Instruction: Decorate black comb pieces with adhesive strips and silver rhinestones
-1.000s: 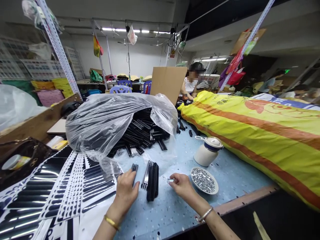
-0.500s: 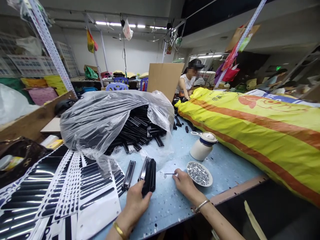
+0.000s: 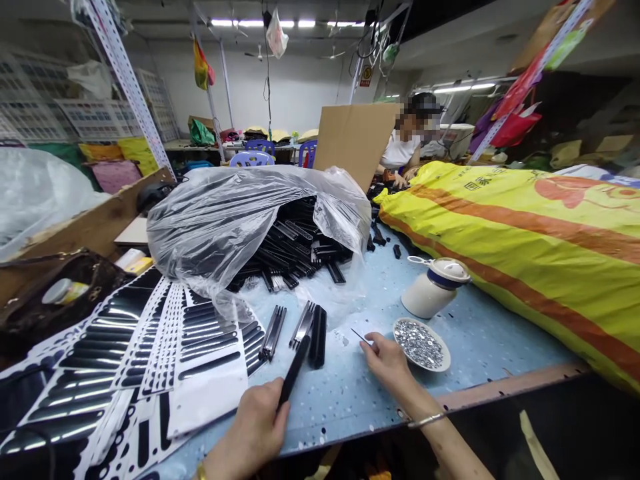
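Note:
My left hand point(image 3: 255, 420) is closed on a long flat black plastic piece point(image 3: 295, 370), tilted up off the table. Just past it lie a black piece point(image 3: 318, 337) and two bundles of dark strips, the nearer-middle strip bundle point(image 3: 303, 325) and the left strip bundle point(image 3: 273, 333). Pinched in my right hand point(image 3: 387, 363) is a thin dark pointed tool point(image 3: 361, 336), its tip aimed left above the blue tabletop. Beside that hand sits a white bowl point(image 3: 443, 363) of small shiny silver bits point(image 3: 420, 343).
A cream lidded jar point(image 3: 425, 297) stands behind the bowl. Clear plastic covers a heap of black parts point(image 3: 285, 250) at the back. Printed sheets point(image 3: 200, 360) spread on the left. A large yellow sack point(image 3: 515, 247) lies right. Another person point(image 3: 403, 143) works beyond a cardboard sheet point(image 3: 350, 143).
My left hand has drawn one black piece nearer and away from the others on the table. The right hand's tool has tilted. The whole view has shifted to the right.

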Motion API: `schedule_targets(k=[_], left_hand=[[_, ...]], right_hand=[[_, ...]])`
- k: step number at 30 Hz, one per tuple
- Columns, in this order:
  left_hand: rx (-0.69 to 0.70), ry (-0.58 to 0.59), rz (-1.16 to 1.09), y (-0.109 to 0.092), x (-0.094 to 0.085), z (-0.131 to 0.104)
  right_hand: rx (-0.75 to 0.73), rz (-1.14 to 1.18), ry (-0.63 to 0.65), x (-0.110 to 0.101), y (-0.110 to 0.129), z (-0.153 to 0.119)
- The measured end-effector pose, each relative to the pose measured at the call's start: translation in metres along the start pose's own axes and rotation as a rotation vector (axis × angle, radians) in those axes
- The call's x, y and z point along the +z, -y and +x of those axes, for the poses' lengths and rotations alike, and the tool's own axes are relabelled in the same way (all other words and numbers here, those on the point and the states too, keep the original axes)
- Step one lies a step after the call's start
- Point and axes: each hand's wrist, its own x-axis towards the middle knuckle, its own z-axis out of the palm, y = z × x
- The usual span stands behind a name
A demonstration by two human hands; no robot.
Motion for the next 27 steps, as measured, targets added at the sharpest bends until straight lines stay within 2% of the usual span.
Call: schedule_targets(k=[2, 4, 8, 11, 16, 19, 21, 24, 25, 27], left_hand=[[0.060, -0.021, 0.166, 0.004, 0.002, -0.006], [0.037, -0.003, 0.236, 0.004, 0.005, -0.006], [-0.040, 0.045, 0.248, -0.006, 0.010, 0.000], [-0.044, 0.023, 0.222, -0.013, 0.014, 0.001], [0.090, -0.069, 0.254, -0.010, 0.015, -0.006], [0.203, -0.102, 0.272, -0.004, 0.014, -0.009], [0.257, -0.174, 0.247, 0.003, 0.017, -0.008], [0.257, -0.324, 0.246, 0.013, 0.024, -0.004], [0.242, -0.331, 0.266, 0.016, 0.026, -0.002], [0.197, -0.270, 0.317, 0.016, 0.026, 0.001]], right_hand=[[-0.032, 0.042, 0.018, 0.003, 0.015, -0.005], [-0.062, 0.074, 0.043, 0.007, 0.034, -0.007], [-0.069, 0.087, 0.066, 0.017, 0.068, -0.001], [-0.056, 0.070, 0.083, 0.021, 0.078, 0.010], [-0.044, 0.045, 0.131, 0.013, 0.063, 0.017], [-0.043, 0.045, 0.151, 0.001, 0.045, 0.009], [-0.041, 0.043, 0.152, -0.004, 0.036, 0.001], [-0.031, 0.033, 0.134, -0.005, 0.034, -0.007], [-0.023, 0.027, 0.125, -0.004, 0.035, -0.008], [-0.006, 0.009, 0.109, 0.000, 0.038, -0.006]])
